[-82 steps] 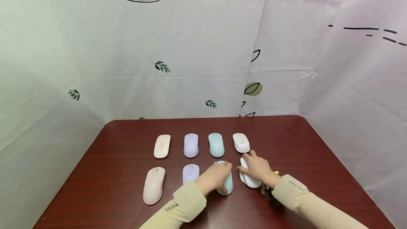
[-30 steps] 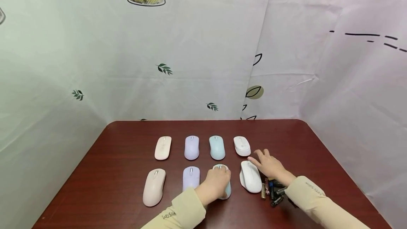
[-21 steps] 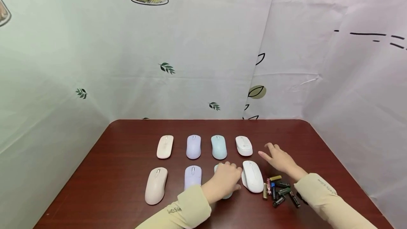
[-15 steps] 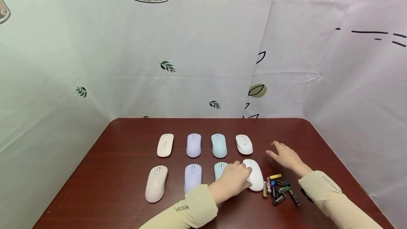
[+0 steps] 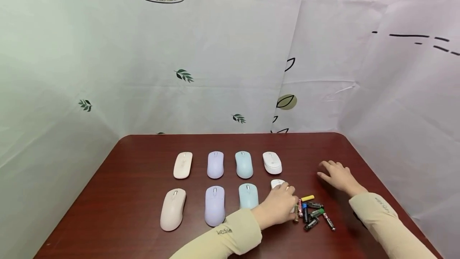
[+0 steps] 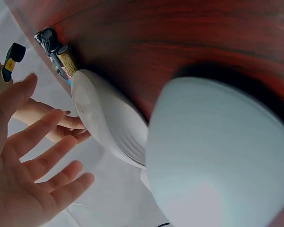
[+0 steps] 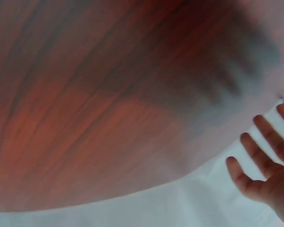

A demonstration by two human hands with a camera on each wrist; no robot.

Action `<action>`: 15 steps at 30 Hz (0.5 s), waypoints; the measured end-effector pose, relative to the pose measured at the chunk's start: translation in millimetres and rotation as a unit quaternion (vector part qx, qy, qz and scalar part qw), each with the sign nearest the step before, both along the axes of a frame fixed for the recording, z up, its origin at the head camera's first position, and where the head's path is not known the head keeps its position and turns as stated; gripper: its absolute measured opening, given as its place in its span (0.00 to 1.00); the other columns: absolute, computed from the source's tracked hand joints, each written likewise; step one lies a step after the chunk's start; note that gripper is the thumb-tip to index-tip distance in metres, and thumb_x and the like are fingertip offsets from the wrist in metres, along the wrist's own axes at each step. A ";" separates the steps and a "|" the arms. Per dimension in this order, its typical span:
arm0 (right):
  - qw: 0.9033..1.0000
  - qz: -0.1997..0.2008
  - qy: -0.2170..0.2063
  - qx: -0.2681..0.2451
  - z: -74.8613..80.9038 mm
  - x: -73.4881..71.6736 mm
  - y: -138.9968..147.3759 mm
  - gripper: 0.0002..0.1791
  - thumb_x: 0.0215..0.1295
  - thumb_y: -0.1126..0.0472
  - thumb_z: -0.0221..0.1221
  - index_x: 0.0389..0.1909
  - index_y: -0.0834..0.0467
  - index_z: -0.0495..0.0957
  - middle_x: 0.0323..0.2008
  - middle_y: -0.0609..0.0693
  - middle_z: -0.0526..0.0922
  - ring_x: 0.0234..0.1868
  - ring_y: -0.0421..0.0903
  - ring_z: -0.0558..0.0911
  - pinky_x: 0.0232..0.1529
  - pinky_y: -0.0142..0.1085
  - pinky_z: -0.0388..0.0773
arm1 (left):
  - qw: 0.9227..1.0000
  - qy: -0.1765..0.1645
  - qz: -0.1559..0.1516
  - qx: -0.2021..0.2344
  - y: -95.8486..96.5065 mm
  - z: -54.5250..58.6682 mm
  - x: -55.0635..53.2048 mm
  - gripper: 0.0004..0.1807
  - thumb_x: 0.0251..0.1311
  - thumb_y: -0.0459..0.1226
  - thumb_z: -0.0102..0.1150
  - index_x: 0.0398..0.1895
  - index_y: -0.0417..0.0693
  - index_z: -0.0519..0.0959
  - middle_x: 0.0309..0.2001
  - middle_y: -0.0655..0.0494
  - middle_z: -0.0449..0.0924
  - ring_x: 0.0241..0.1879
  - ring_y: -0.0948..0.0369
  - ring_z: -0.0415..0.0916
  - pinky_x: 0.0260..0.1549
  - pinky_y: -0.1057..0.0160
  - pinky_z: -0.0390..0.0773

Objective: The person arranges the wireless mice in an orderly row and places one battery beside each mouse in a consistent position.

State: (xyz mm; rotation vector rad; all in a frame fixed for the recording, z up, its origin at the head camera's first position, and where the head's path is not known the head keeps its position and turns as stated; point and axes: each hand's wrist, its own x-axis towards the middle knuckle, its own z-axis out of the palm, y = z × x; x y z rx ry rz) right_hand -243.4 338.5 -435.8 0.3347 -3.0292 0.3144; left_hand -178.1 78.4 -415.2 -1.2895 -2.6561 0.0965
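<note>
In the head view, my left hand (image 5: 278, 205) hovers over the front white mouse (image 5: 276, 182) and hides most of it. The left wrist view shows the left fingers loosely spread, a little apart from that mouse and holding nothing. The front light blue mouse (image 5: 248, 196) lies just left of this hand and looms large in the left wrist view. Several small batteries (image 5: 305, 213) lie in a loose pile right of the hand. My right hand (image 5: 339, 177) is held over the right part of the table, fingers spread and grasping nothing, as the right wrist view also shows.
A back row holds a cream mouse (image 5: 183, 165), a lilac mouse (image 5: 215, 164), a light blue mouse (image 5: 244, 164) and a white mouse (image 5: 272, 163). In front lie a beige mouse (image 5: 173, 210) and a lilac mouse (image 5: 215, 206). A pale curtain (image 5: 215, 51) surrounds the dark red table (image 5: 108, 203).
My left hand has let go of the front light blue mouse and moved right over the white one. My right hand has left the white mouse and moved right, uncovering the batteries.
</note>
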 end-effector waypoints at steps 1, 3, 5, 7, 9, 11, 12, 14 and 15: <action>1.000 0.002 0.005 0.009 -1.6 -0.9 3.0 0.19 0.62 0.55 0.58 0.48 0.64 0.74 0.45 0.65 0.77 0.45 0.65 0.73 0.39 0.61 0.66 | 1.000 0.000 -0.001 -0.006 0.9 -1.3 0.1 0.16 0.49 0.59 0.63 0.36 0.63 0.82 0.40 0.64 0.75 0.48 0.63 0.69 0.45 0.65 0.73; 0.999 0.014 0.018 0.033 -3.5 -2.9 8.9 0.19 0.61 0.55 0.59 0.47 0.64 0.75 0.45 0.64 0.77 0.45 0.64 0.73 0.39 0.59 0.66 | 1.000 -0.001 0.001 -0.015 3.3 -4.2 0.0 0.18 0.47 0.61 0.64 0.33 0.64 0.83 0.42 0.64 0.75 0.52 0.62 0.68 0.51 0.62 0.72; 0.997 0.029 0.033 0.058 -4.5 -5.7 15.1 0.18 0.60 0.56 0.60 0.47 0.64 0.76 0.45 0.63 0.76 0.46 0.64 0.73 0.40 0.59 0.65 | 1.000 -0.001 0.005 -0.023 5.7 -5.5 0.0 0.18 0.44 0.62 0.65 0.31 0.65 0.83 0.43 0.64 0.75 0.53 0.61 0.68 0.52 0.60 0.71; 0.995 0.044 0.049 0.079 -5.5 -8.7 21.6 0.18 0.60 0.56 0.60 0.46 0.63 0.76 0.45 0.63 0.76 0.47 0.63 0.73 0.41 0.59 0.64 | 0.999 -0.002 0.011 -0.032 8.5 -7.4 -0.2 0.17 0.42 0.63 0.65 0.28 0.66 0.82 0.42 0.65 0.75 0.50 0.63 0.68 0.52 0.60 0.71; 0.993 0.053 0.060 0.090 -7.2 -10.7 28.3 0.18 0.60 0.56 0.60 0.47 0.63 0.76 0.46 0.63 0.75 0.49 0.63 0.72 0.43 0.59 0.64 | 0.999 0.001 0.019 -0.042 11.7 -9.3 0.3 0.18 0.41 0.64 0.65 0.28 0.66 0.82 0.42 0.66 0.76 0.49 0.63 0.68 0.53 0.59 0.71; 0.992 0.053 0.066 0.089 -10.3 -11.1 35.3 0.18 0.60 0.56 0.60 0.47 0.63 0.76 0.47 0.63 0.75 0.50 0.64 0.72 0.44 0.60 0.63 | 0.998 -0.002 0.027 -0.055 15.2 -10.7 1.4 0.20 0.40 0.65 0.65 0.29 0.66 0.83 0.43 0.66 0.76 0.49 0.63 0.68 0.53 0.58 0.71; 0.993 0.051 0.067 0.087 -12.1 -10.5 38.8 0.18 0.60 0.57 0.60 0.47 0.63 0.76 0.47 0.63 0.75 0.51 0.64 0.71 0.45 0.61 0.63 | 0.998 -0.001 0.031 -0.061 17.0 -11.6 2.3 0.21 0.40 0.66 0.64 0.30 0.66 0.83 0.44 0.66 0.76 0.50 0.63 0.68 0.53 0.58 0.70; 0.993 0.047 0.067 0.084 -15.9 -8.2 45.3 0.18 0.60 0.57 0.61 0.48 0.63 0.76 0.48 0.64 0.75 0.54 0.66 0.70 0.46 0.62 0.62 | 0.997 -0.003 0.039 -0.071 20.8 -13.1 4.5 0.22 0.39 0.67 0.64 0.32 0.67 0.83 0.45 0.67 0.76 0.53 0.62 0.68 0.53 0.58 0.70; 0.993 0.045 0.065 0.083 -17.8 -6.8 48.0 0.19 0.60 0.58 0.61 0.48 0.64 0.75 0.49 0.64 0.74 0.55 0.66 0.69 0.47 0.63 0.62 | 0.996 -0.003 0.041 -0.076 22.7 -13.6 5.6 0.23 0.39 0.67 0.63 0.33 0.67 0.83 0.46 0.67 0.76 0.54 0.61 0.68 0.53 0.58 0.70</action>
